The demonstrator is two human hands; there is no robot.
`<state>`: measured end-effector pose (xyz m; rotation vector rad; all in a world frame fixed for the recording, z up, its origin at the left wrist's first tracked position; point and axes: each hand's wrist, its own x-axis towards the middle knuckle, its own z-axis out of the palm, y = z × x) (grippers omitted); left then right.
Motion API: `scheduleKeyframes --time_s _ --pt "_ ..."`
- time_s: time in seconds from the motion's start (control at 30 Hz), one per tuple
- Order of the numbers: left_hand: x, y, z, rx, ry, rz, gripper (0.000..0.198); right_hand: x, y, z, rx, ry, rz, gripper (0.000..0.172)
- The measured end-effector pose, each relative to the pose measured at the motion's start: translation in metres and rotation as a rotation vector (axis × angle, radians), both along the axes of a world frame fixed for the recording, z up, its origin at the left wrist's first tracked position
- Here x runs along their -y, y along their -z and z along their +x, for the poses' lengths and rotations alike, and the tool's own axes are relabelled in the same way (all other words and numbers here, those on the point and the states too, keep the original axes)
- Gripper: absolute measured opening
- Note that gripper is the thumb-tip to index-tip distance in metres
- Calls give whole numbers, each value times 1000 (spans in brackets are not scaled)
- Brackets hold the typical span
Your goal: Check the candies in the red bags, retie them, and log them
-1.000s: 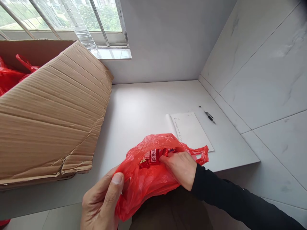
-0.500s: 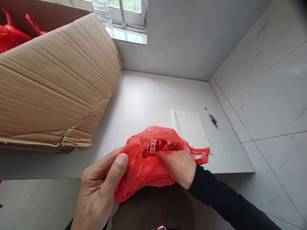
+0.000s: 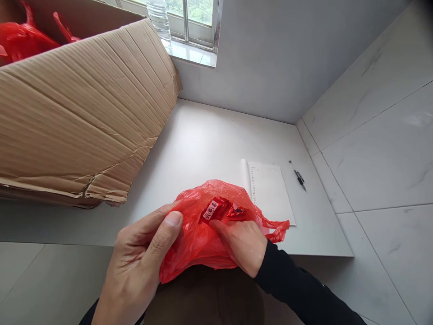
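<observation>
Plainly, a red bag (image 3: 199,246) held at the near edge of the bench (image 3: 209,144)

The left hand (image 3: 140,262) pinches the bag's left side between thumb and fingers. The right hand (image 3: 245,246) reaches into the mouth, beside shiny red packets (image 3: 219,208); whether it grips one, I cannot tell. Beyond the bag lies a notebook (image 3: 272,194), with a pen (image 3: 299,178) to its right.

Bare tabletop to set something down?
Biggest patch: white tabletop between cardboard box, grey wall and notepad. Smaller: front right corner, between notepad, pen and tiled wall. Crowded: front middle, masked by red bag, left hand and right hand; left, the box.
</observation>
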<state>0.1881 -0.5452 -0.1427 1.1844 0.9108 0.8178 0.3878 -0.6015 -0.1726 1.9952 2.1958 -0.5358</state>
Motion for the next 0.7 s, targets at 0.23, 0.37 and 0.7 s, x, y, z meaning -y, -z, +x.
scheduleKeyframes --time_s 0.23,0.37,0.7 --pt "-1 -4 0 3 -20 -5 31 3 -1 -1 -69 -8 47 52" --pt "0 -3 -1 12 -31 -16 33 2 -5 0 -47 4 68 53" --pt "1 -8 3 7 -71 -39 36 -10 -3 3 144 195 72 45"
